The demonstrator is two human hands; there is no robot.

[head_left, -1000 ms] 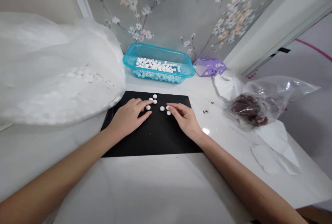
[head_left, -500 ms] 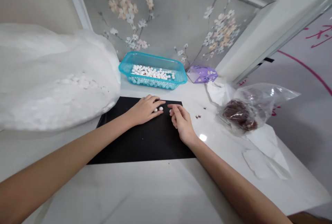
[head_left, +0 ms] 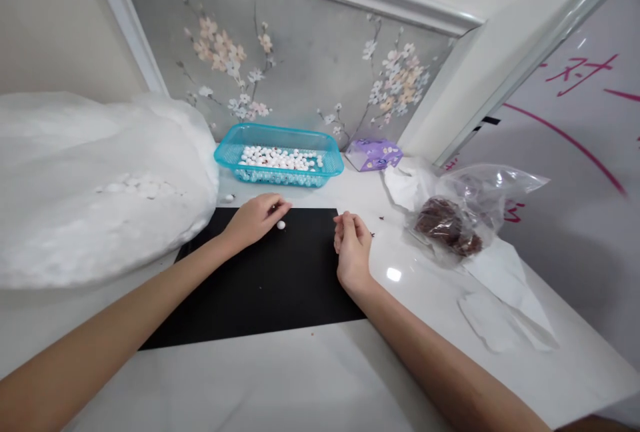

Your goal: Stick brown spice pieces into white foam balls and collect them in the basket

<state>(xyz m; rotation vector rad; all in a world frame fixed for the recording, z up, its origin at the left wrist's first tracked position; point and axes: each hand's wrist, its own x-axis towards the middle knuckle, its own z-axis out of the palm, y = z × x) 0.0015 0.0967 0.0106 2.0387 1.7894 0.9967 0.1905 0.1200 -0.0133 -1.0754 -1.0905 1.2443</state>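
My left hand [head_left: 256, 220] hovers over the far left part of a black mat [head_left: 260, 292], its fingers curled and closed; whatever they hold is hidden. A small white ball [head_left: 281, 225] lies on the mat just below its fingertips. Beyond the mat's far edge rests another white ball [head_left: 229, 199] with a tiny dark piece at it. At the mat's right edge is my right hand [head_left: 353, 245], fingers bent and pressed together; I cannot make out anything in them. Tiny dark brown star-like bits [head_left: 381, 219] lie on the table close by.
A blue plastic basket [head_left: 280, 131] of white balls stands at the back. Left of it bulges a large white bag [head_left: 105, 219]. To the right are a purple tissue pack [head_left: 374, 154], a clear bag [head_left: 447, 225] with brown contents and white tissues [head_left: 500, 319].
My hands have moved apart, the left leftward and the right toward the brown bits. One ball stays near my left hand; another now lies beyond the mat. The view has shifted slightly.
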